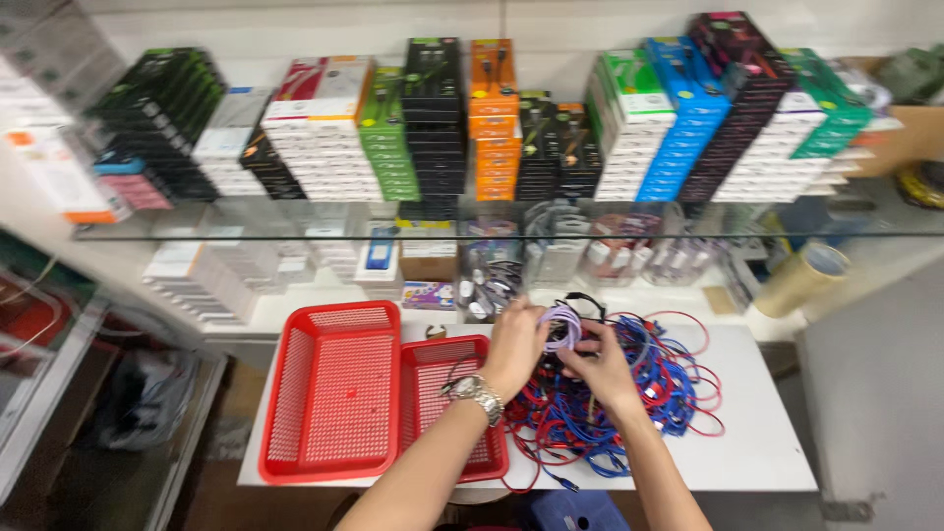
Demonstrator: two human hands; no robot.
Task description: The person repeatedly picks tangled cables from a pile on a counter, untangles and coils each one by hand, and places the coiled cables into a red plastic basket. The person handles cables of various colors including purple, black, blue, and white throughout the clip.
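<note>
Both my hands are over a tangled heap of red and blue cables (pixel 629 393) on a white table (pixel 757 442). My left hand (pixel 515 344), with a metal wristwatch (pixel 478 393) on its wrist, and my right hand (pixel 602 362) together hold a small coil of pale lilac cable (pixel 562 324) above the heap. A black cable loop (pixel 582 303) lies just behind the coil.
Two red plastic mesh baskets stand left of the heap, a large one (pixel 334 393) and a smaller one (pixel 438 388). A glass shelf (pixel 492 236) carries stacks of coloured boxed goods (pixel 433 128). A tape roll (pixel 801 278) sits at the right.
</note>
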